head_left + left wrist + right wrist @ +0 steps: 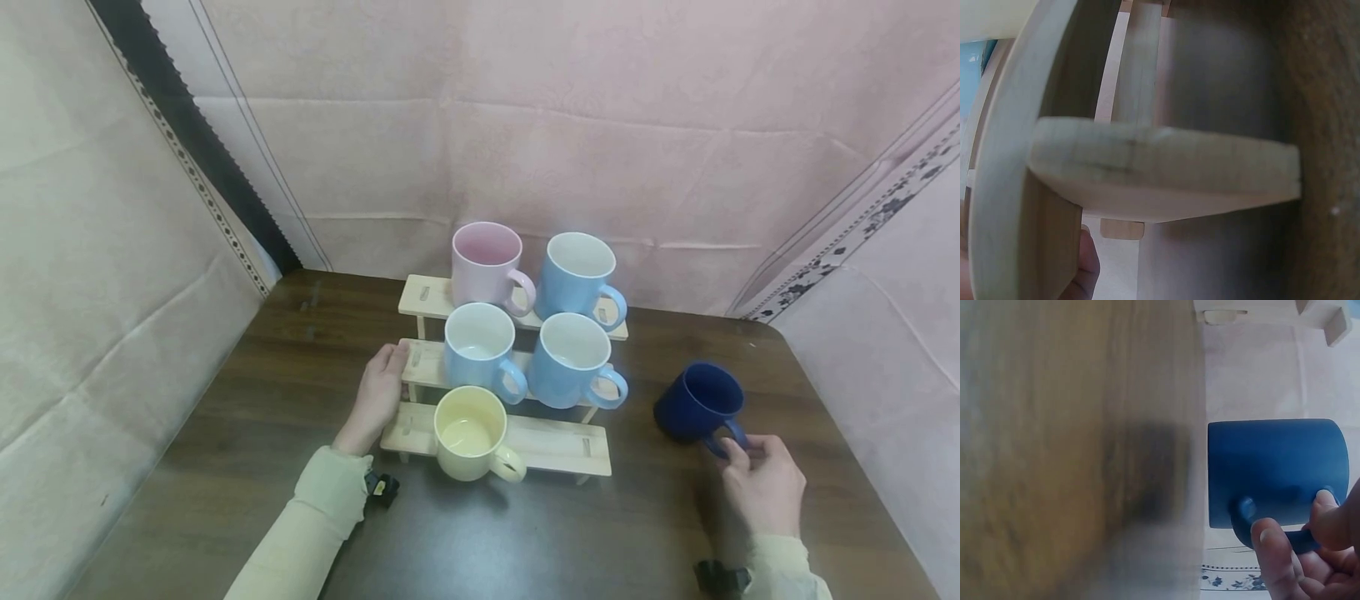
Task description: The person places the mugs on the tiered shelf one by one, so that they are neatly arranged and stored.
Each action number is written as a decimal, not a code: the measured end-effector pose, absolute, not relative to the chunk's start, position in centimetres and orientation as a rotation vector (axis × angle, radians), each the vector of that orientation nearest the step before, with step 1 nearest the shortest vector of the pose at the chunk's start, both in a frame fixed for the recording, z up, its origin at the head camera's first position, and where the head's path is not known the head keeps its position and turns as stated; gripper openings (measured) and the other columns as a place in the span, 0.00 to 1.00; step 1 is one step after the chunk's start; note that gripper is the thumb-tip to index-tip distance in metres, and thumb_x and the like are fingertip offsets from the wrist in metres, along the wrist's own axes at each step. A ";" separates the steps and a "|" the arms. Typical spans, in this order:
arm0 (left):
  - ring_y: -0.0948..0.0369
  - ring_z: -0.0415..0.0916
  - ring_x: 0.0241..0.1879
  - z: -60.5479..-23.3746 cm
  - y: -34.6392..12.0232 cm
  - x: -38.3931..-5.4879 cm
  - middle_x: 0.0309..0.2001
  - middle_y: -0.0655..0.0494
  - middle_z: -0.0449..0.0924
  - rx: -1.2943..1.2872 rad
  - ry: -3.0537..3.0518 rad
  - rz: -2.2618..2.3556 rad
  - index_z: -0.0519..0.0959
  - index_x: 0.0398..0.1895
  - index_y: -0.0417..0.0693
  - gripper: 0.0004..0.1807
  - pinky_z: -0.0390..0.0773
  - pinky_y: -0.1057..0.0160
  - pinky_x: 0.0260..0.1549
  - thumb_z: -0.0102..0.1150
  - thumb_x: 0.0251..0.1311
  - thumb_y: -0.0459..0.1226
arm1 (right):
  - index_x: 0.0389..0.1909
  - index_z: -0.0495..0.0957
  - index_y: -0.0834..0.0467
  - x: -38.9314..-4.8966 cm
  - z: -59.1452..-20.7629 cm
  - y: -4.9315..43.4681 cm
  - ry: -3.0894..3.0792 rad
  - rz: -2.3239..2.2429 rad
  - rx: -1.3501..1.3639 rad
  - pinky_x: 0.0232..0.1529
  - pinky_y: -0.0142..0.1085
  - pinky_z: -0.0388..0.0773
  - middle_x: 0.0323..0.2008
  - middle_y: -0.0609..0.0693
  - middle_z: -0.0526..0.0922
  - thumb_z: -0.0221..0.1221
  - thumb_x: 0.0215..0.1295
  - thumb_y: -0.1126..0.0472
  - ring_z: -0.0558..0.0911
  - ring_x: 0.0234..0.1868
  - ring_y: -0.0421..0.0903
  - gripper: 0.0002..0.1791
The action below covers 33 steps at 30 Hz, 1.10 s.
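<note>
At the right, my right hand [765, 483] pinches the handle of a dark blue mug [693, 408] between thumb and fingers. The right wrist view shows the mug [1279, 462] side-on, near the tabletop; whether its base touches is unclear. My left hand [380, 392] grips the left end of a three-step wooden rack [562, 442] at its middle board. In the left wrist view a fingertip [1088, 259] shows beyond the board's edge. On the rack stand a pink mug [480, 279] and a light blue mug [566, 283] on top, two light blue mugs midway, and a yellow mug [457, 454] below.
The rack stands on a dark brown wooden table [525, 542]. Pale cloth [562, 150] hangs behind the table and at both sides. The yellow mug's handle juts past the lowest board's front edge.
</note>
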State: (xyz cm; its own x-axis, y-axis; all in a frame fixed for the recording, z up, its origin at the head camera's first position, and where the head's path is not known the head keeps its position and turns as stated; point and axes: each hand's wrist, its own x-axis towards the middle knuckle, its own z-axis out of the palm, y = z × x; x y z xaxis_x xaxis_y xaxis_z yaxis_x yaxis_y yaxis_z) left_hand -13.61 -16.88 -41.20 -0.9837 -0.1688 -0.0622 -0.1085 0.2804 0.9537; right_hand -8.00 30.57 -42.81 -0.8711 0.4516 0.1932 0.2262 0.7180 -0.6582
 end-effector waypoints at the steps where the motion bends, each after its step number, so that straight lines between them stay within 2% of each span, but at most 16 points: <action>1: 0.53 0.67 0.28 -41.2 -16.9 -13.6 0.28 0.49 0.67 0.265 -2.475 -1.835 0.72 0.45 0.42 0.26 0.67 0.60 0.29 0.32 0.76 0.54 | 0.46 0.75 0.66 -7.8 -42.7 30.5 -2.572 0.917 -0.527 0.24 0.23 0.67 0.37 0.63 0.84 0.60 0.67 0.58 0.71 0.20 0.21 0.15; 12: 0.53 0.66 0.27 -41.2 -16.8 -13.6 0.27 0.49 0.67 0.267 -2.476 -1.848 0.71 0.45 0.42 0.26 0.67 0.61 0.27 0.32 0.76 0.55 | 0.43 0.76 0.65 -4.1 -40.8 29.5 -2.549 0.899 -0.477 0.22 0.23 0.65 0.26 0.58 0.85 0.63 0.64 0.59 0.72 0.17 0.23 0.14; 19: 0.54 0.66 0.26 -41.2 -16.9 -13.6 0.26 0.49 0.67 0.261 -2.465 -1.841 0.71 0.43 0.42 0.25 0.67 0.61 0.27 0.33 0.76 0.54 | 0.43 0.75 0.64 -1.5 -39.6 28.6 -2.607 0.924 -0.482 0.23 0.21 0.70 0.31 0.60 0.85 0.62 0.65 0.60 0.76 0.19 0.24 0.12; 25: 0.55 0.66 0.25 -41.3 -16.9 -13.8 0.26 0.50 0.67 0.263 -2.464 -1.833 0.72 0.44 0.41 0.25 0.68 0.61 0.27 0.33 0.76 0.53 | 0.40 0.75 0.63 0.2 -38.8 27.3 -2.571 0.965 -0.453 0.23 0.20 0.73 0.33 0.62 0.85 0.65 0.62 0.65 0.77 0.20 0.22 0.10; 33: 0.55 0.67 0.26 -41.3 -16.9 -13.8 0.26 0.50 0.67 0.266 -2.473 -1.820 0.72 0.44 0.40 0.26 0.68 0.62 0.27 0.33 0.76 0.54 | 0.36 0.74 0.65 1.2 -37.7 25.4 -2.540 1.028 -0.202 0.25 0.22 0.77 0.35 0.64 0.83 0.65 0.56 0.76 0.78 0.25 0.22 0.11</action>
